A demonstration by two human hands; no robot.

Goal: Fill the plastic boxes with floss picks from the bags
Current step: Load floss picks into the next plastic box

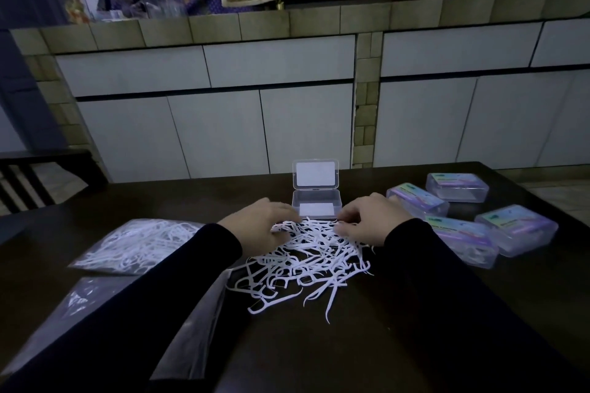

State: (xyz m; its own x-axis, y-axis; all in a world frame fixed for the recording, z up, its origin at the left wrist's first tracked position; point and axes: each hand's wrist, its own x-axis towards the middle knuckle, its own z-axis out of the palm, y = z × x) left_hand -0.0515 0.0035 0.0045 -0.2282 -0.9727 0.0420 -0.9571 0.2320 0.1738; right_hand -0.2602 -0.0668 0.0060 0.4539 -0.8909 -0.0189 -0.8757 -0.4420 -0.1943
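A loose heap of white floss picks [306,262] lies on the dark table in front of me. Behind it stands a clear plastic box [316,201] with its lid up and only a white card inside. My left hand [260,222] rests on the heap's far left edge, its curled fingers gathering picks. My right hand [367,220] sits on the heap's far right edge, fingers bent down into the picks. A sealed bag of floss picks [137,246] lies to the left. An emptied clear bag [83,313] lies partly under my left sleeve.
Several closed plastic boxes with coloured labels [459,220] are grouped at the right of the table [399,344]. A chair back [38,179] stands at the far left. A tiled counter with white cabinet doors [223,124] runs behind the table.
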